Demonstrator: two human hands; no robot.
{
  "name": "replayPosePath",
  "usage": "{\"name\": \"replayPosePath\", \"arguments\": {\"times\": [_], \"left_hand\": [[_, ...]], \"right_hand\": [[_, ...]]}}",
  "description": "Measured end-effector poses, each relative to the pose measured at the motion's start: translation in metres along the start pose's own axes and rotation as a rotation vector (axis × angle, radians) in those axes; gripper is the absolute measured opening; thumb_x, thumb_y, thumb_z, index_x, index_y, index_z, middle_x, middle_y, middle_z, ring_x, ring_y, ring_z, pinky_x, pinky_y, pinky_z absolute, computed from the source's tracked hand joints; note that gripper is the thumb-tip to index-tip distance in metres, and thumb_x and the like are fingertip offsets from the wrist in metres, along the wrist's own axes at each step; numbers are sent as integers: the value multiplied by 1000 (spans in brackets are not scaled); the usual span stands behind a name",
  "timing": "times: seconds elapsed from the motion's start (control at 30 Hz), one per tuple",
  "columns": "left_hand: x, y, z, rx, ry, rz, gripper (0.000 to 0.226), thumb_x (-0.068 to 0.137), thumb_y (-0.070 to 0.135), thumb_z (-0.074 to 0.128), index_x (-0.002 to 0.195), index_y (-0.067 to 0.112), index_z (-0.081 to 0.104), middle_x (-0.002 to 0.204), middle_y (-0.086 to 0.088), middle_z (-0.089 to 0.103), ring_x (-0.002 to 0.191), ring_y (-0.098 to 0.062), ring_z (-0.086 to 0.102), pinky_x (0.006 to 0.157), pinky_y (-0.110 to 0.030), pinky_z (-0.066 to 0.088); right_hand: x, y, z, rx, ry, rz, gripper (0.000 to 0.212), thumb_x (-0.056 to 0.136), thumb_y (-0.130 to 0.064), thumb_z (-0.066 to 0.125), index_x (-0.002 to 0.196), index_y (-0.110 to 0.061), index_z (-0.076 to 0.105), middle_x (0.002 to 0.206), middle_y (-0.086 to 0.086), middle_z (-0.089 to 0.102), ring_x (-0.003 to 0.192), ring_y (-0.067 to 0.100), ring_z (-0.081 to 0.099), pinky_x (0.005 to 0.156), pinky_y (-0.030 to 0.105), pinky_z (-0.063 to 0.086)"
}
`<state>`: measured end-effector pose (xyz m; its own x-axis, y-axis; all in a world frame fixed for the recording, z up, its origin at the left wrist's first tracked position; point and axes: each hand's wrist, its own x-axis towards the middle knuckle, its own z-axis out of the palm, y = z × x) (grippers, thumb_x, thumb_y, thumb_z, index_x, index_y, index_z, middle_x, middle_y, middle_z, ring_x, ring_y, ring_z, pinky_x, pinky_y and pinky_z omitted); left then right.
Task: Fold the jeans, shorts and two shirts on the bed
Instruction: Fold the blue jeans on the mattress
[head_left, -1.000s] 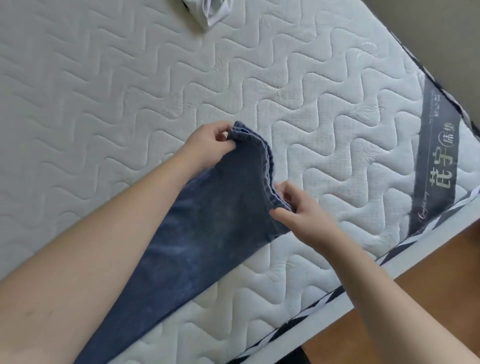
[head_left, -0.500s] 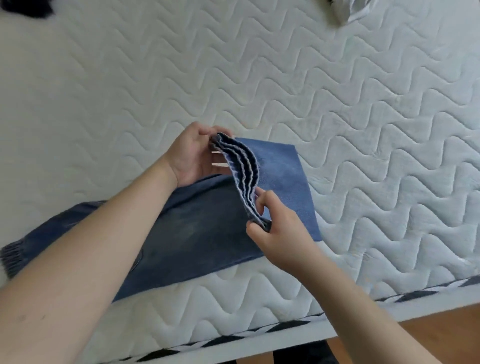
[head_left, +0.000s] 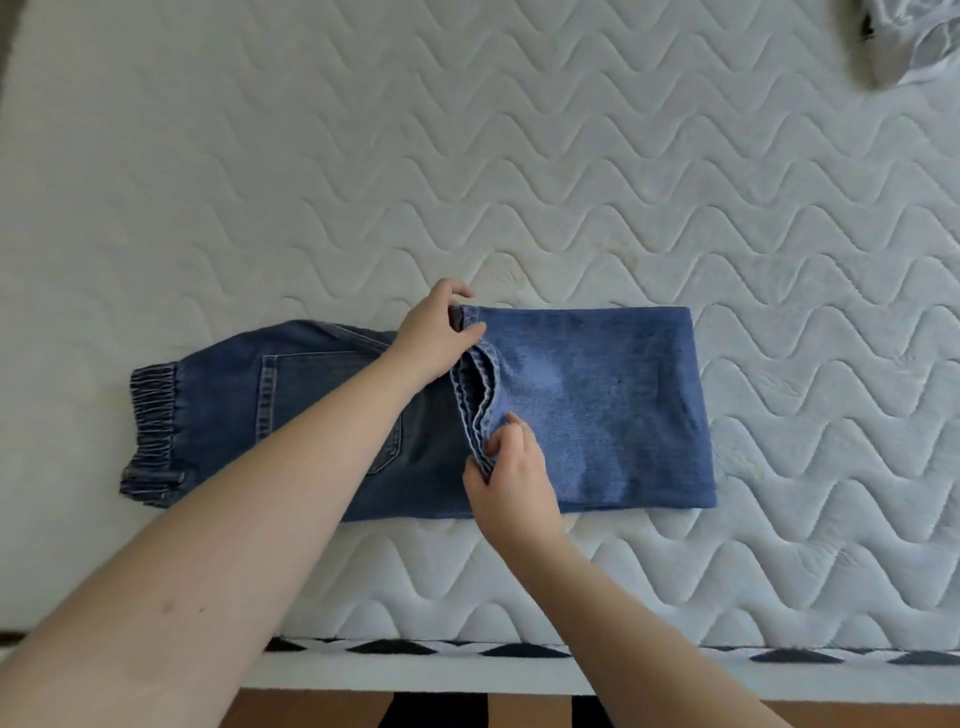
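One fold is going into the jeans (head_left: 597, 405) on the bed (head_left: 519, 156). I am pinching the leg ends with my left hand (head_left: 434, 338) and right hand (head_left: 511, 475). One more garment (head_left: 914, 41) is waiting, so most folding looks left.

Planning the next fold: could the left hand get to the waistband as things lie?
Probably yes. The left hand pinches the hems mid-jeans; the waistband lies uncovered to its left on the mattress, nothing between.

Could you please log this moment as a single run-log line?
jeans: folded over, hems mid-length | left hand: pinches far hem corner | right hand: pinches near hem corner | mattress
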<state>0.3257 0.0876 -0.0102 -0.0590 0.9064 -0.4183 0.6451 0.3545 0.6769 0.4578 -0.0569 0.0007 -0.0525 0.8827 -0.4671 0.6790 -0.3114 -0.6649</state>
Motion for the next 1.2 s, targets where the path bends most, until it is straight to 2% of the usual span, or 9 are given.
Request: {"name": "replayPosePath", "arguments": {"times": [0.1, 0.2, 0.37, 0.5, 0.67, 0.9, 1.0, 1.1, 1.2], "left_hand": [[-11, -14, 10, 8, -39, -40, 78, 80, 29, 79, 144, 18, 35, 136, -7, 49, 121, -22, 49, 94, -24, 35], [-25, -24, 19, 1, -28, -47, 93, 78, 22, 81, 150, 16, 24, 145, -12, 36, 131, -23, 41, 98, -18, 26], [-45, -21, 32, 27, 6, -34, 98, 86, 2, 66, 157, 26, 3, 141, -11, 27, 112, -25, 51, 92, -26, 41], [-52, -27, 29, -59, 96, 30, 85, 83, 2, 68, 152, 23, 24, 144, -8, 31, 128, -11, 35, 104, -11, 18], [-61, -39, 25, -45, 88, 2, 65, 84, 13, 73, 138, 34, 41, 135, 4, 51, 112, -21, 59, 102, -44, 48], [-68, -32, 28, 52, 182, -63, 57, 85, 10, 71, 133, 32, 50, 130, 1, 47, 108, -23, 59, 102, -42, 47], [-71, -31, 32, 154, 215, -56, 55, 85, 1, 65, 132, 26, 54, 132, -3, 46, 110, -24, 55, 98, -36, 45], [-75, -24, 42, 374, 346, -72, 49, 78, -2, 65, 124, 16, 63, 133, -12, 47, 117, -36, 47, 97, -45, 40], [-63, -14, 56, 594, 387, 214, 44, 83, 15, 64, 127, 11, 60, 141, -16, 47, 130, -37, 44, 102, -50, 36]], "right_hand": [[5, 8, 13, 13, -127, -11, 31, 94, -36, 59, 115, -16, 50, 147, 2, 41, 140, 19, 32, 107, 34, 34], [11, 20, -1, 73, -129, -25, 28, 96, -35, 57, 120, -21, 56, 124, -6, 57, 119, 14, 49, 92, 24, 35], [27, 64, -64, -108, 267, -6, 31, 93, -16, 61, 124, -9, 60, 133, 7, 57, 128, 26, 47, 108, 35, 32], [48, 101, -116, -155, 394, 235, 55, 95, -31, 57, 145, -19, 40, 153, 7, 33, 140, 29, 29, 116, 45, 20], [71, 128, -141, -37, 238, 369, 68, 93, -41, 59, 150, -18, 28, 147, 13, 36, 131, 35, 42, 104, 46, 36], [80, 148, -158, -19, 106, 301, 68, 88, -45, 67, 144, -19, 37, 135, 7, 56, 120, 31, 54, 86, 34, 40], [75, 156, -156, -148, 88, 256, 66, 92, -46, 60, 147, -18, 34, 138, 12, 50, 123, 32, 49, 96, 41, 40], [69, 157, -148, -350, 155, 218, 77, 92, -47, 59, 153, -22, 20, 145, 13, 36, 130, 34, 37, 107, 46, 31], [73, 149, -138, -448, 245, 113, 81, 93, -42, 55, 156, -25, 7, 161, 6, 15, 146, 29, 17, 117, 46, 16]]}}
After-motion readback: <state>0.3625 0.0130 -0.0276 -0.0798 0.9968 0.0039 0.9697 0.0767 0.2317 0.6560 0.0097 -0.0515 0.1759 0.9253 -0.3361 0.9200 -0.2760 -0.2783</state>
